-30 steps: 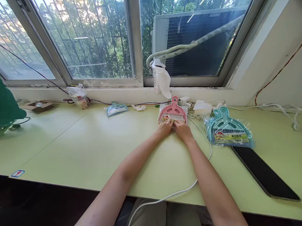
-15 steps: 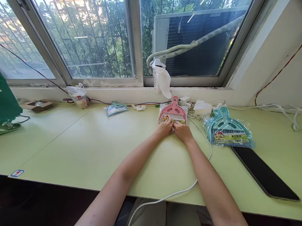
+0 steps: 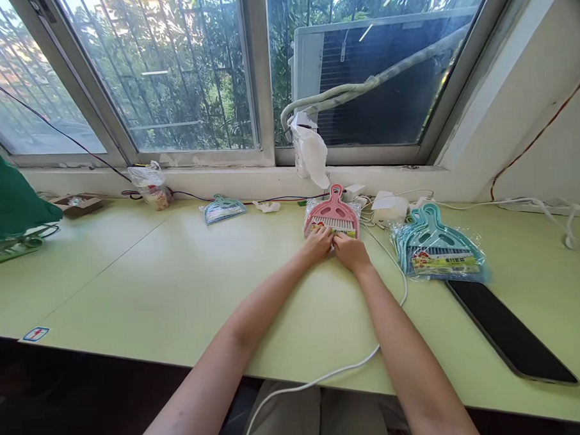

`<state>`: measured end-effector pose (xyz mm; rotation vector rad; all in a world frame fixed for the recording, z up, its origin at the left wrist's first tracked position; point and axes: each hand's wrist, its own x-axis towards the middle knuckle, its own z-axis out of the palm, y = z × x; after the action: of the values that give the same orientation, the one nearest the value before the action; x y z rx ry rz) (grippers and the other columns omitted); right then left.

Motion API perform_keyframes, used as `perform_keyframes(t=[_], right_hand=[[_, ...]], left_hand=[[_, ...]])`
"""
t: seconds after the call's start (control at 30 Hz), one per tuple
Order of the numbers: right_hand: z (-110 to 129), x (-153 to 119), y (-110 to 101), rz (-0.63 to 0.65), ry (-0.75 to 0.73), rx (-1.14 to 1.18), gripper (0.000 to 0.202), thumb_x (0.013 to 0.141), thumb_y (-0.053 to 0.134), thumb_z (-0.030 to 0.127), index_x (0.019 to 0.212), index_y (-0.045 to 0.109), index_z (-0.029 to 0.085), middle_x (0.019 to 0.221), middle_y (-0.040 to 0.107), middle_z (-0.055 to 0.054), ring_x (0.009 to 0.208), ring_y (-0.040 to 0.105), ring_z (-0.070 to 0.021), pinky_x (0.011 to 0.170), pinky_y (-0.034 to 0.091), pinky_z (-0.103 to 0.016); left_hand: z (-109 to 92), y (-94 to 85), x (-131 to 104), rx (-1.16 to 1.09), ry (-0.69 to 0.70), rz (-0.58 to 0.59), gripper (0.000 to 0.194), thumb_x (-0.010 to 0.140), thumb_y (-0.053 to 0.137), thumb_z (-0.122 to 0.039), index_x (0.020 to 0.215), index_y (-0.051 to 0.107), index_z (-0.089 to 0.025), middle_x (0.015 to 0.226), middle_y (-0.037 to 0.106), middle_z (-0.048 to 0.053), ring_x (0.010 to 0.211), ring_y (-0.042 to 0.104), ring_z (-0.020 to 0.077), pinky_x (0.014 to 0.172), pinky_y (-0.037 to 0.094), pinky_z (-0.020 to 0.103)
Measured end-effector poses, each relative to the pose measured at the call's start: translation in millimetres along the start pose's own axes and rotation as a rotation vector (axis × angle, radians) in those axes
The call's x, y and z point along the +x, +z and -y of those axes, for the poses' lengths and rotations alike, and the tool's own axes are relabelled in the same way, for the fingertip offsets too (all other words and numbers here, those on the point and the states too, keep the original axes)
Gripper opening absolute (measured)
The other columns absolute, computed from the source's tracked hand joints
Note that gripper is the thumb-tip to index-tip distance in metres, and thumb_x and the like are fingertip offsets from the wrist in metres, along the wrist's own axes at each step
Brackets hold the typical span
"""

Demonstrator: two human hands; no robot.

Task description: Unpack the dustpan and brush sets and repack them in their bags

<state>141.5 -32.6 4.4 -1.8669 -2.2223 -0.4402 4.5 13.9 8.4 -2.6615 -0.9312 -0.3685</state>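
Observation:
A pink dustpan and brush set (image 3: 334, 208) lies on the table by the wall, its handle pointing toward the window. Clear plastic wrapping and a printed label show on it. My left hand (image 3: 319, 244) and my right hand (image 3: 351, 251) meet at its near edge, fingers bent and closed on the wrapped set there. The fingertips partly cover the label, and exactly what they pinch is hidden. To the right is a stack of blue-green dustpan and brush sets (image 3: 440, 242) in clear wrapping.
A black phone (image 3: 511, 329) touches the blue-green stack. A white cable (image 3: 342, 370) runs under my right forearm over the table edge. Another small blue dustpan set (image 3: 223, 209), a plastic bag (image 3: 150, 185), an open carton (image 3: 80, 204) and a green bag (image 3: 14, 191) stand leftward.
The green bag at the far left has slumped to the right. Both hands stay at the near edge of the pink set, almost unmoved.

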Motion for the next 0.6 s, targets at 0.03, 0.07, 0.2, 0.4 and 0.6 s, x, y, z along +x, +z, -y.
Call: perform_keyframes(t=[0.03,0.07,0.2,0.4,0.6], right_hand=[[-0.1,0.0,0.2,0.001,0.004,0.001,0.039,0.098,0.030,0.021,0.101,0.068,0.015,0.107,0.068,-0.013,0.084,0.065,-0.0194,0.062,0.036,-0.027],[-0.2,0.0,0.5,0.001,0.007,0.001,0.038,0.098,0.030,0.021,0.101,0.068,0.015,0.106,0.068,-0.013,0.084,0.065,-0.0193,0.062,0.035,-0.027],[-0.6,-0.1,1.8,-0.002,0.008,0.008,0.036,0.098,0.031,0.020,0.101,0.067,0.016,0.106,0.068,-0.012,0.085,0.065,-0.0191,0.062,0.034,-0.027],[-0.3,-0.2,1.7,-0.011,0.016,0.021,0.037,0.098,0.031,0.021,0.099,0.067,0.016,0.106,0.068,-0.012,0.085,0.065,-0.0194,0.064,0.036,-0.028],[-0.3,-0.3,1.0,-0.013,0.010,0.031,0.039,0.098,0.030,0.022,0.107,0.068,0.015,0.109,0.068,-0.013,0.084,0.065,-0.0204,0.066,0.038,-0.029]], left_hand=[[0.5,0.5,0.0,-0.003,0.010,-0.007,0.031,0.092,0.037,-0.017,0.112,0.059,-0.009,0.118,0.056,0.017,0.110,0.052,0.0279,0.097,0.040,0.040],[0.9,1.0,0.0,-0.007,0.018,-0.014,0.031,0.092,0.038,-0.017,0.113,0.060,-0.009,0.118,0.056,0.017,0.110,0.052,0.0277,0.098,0.040,0.040],[1.9,2.4,-0.5,-0.018,0.035,-0.035,0.031,0.092,0.039,-0.018,0.114,0.061,-0.011,0.118,0.056,0.017,0.111,0.051,0.0273,0.099,0.039,0.041],[3.2,2.6,-1.1,-0.025,0.052,-0.061,0.032,0.093,0.038,-0.019,0.115,0.060,-0.011,0.121,0.056,0.017,0.115,0.050,0.0269,0.101,0.038,0.042],[2.7,2.0,-2.1,-0.030,0.041,-0.099,0.032,0.095,0.036,-0.021,0.115,0.059,-0.012,0.125,0.056,0.016,0.116,0.051,0.0252,0.104,0.037,0.039]])
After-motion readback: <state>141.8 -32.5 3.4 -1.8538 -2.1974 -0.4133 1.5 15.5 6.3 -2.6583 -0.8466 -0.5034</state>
